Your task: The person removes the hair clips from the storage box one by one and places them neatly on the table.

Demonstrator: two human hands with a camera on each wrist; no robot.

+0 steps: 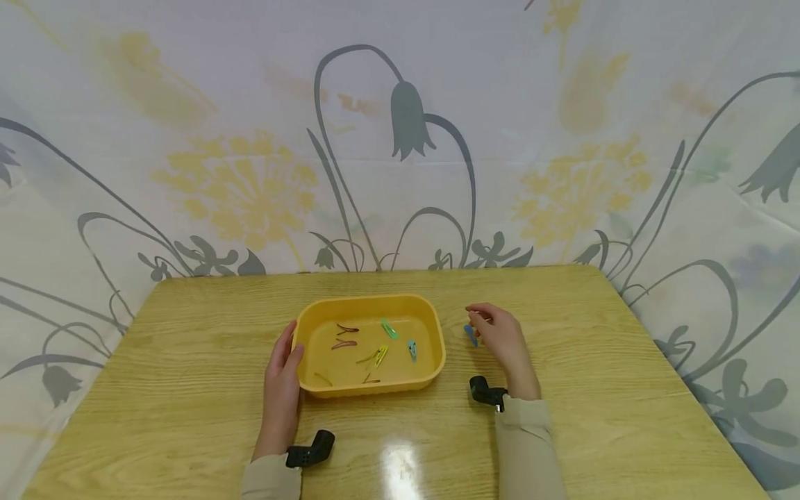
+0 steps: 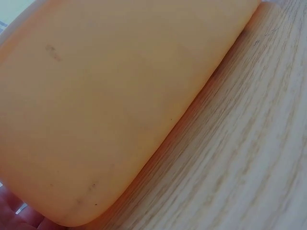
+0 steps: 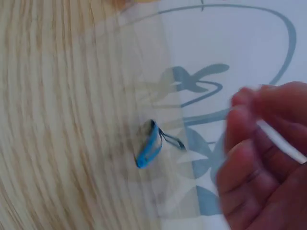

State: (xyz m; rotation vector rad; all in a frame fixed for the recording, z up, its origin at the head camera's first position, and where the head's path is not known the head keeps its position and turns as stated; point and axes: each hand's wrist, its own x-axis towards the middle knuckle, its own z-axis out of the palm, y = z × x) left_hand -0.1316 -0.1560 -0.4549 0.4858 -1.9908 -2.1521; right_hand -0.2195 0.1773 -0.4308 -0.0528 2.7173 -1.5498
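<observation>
A yellow plastic tray [image 1: 369, 389] stands on the wooden table. My left hand [image 1: 284, 375] holds its left end, with the thumb at the rim and the fingers along the outside wall. In the left wrist view the tray's side [image 2: 115, 110] fills most of the picture, and a few fingers [image 2: 19, 213] show at its lower corner. To the right of the tray is a blue snap hair clip [image 3: 150, 146], its two parts spread apart. My right hand [image 1: 500, 337] is beside this clip, fingers loosely bent and apart from it in the right wrist view.
Inside the tray lie several hair clips: a green one [image 1: 389, 328], a yellow one [image 1: 380, 355], a light blue one [image 1: 412, 350], a pink one [image 1: 344, 344] and a dark red one [image 1: 347, 329]. A flower-patterned cloth [image 1: 400, 194] hangs behind the table [image 1: 187, 361].
</observation>
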